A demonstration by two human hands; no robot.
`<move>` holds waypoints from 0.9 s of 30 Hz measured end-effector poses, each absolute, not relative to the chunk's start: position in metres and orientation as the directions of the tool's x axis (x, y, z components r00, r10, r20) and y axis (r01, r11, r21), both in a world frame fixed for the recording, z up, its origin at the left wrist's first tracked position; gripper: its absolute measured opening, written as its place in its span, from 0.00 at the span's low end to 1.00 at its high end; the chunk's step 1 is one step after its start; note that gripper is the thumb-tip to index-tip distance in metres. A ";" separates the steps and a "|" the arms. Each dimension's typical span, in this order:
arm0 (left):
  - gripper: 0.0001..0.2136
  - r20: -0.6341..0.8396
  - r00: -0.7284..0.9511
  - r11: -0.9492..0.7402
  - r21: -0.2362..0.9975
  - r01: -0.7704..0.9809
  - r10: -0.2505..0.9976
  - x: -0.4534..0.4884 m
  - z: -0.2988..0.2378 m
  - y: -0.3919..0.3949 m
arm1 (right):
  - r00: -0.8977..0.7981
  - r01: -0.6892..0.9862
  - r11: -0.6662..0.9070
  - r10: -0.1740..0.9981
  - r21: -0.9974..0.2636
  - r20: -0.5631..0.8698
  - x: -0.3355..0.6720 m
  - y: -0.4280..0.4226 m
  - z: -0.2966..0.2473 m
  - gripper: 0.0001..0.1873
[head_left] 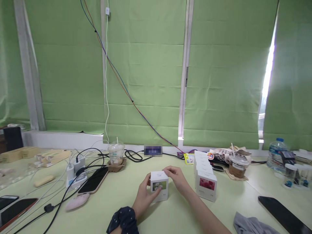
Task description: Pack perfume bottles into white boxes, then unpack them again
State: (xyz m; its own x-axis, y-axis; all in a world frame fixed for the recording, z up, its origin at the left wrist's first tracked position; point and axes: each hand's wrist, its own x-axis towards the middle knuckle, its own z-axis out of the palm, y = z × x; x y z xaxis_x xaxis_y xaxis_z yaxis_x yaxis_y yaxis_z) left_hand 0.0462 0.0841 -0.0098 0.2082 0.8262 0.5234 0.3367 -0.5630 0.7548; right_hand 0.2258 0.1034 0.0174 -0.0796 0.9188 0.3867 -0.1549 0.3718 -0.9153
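Note:
In the head view a small white box (159, 196) with a green-and-white picture on its front stands upright on the table. My left hand (145, 195) is closed around its left side, thumb across the front picture and fingers behind. The bent fingers of my right hand (175, 176) pinch at the box's top right edge; their tips are partly hidden. To the right, a row of similar white boxes (204, 191) runs back from the nearest one, which has a red flower picture.
Left lie a phone (94, 180), a power strip (77, 182) with tangled cables and a pink oval object (77, 201). Plastic cups (116, 152) (237, 167) stand behind on both sides. A water bottle (277, 154), black phone (282, 213) and grey cloth (252, 224) are right.

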 end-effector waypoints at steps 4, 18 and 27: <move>0.16 0.513 0.212 -0.555 0.769 0.317 0.832 0.047 -0.011 0.086 | -0.109 -0.251 0.280 0.943 -0.927 0.314 0.224 0.104 0.014 0.16; 0.18 0.492 0.242 -0.539 0.817 0.204 0.836 0.048 -0.008 0.083 | -0.158 -0.421 0.093 0.972 -0.902 0.174 0.222 0.102 0.015 0.15; 0.18 0.494 0.262 -0.552 0.798 0.242 0.829 0.047 -0.008 0.082 | -0.155 -0.433 0.083 0.974 -0.898 0.164 0.222 0.103 0.014 0.14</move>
State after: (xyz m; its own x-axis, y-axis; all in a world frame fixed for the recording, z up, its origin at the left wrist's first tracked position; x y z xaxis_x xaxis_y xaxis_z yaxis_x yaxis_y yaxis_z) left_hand 0.0473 0.0818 -0.0084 0.2621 0.8290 0.4940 0.2419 -0.5520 0.7980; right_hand 0.2217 0.1031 0.0143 -0.1547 0.9742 0.1645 -0.4326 0.0829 -0.8977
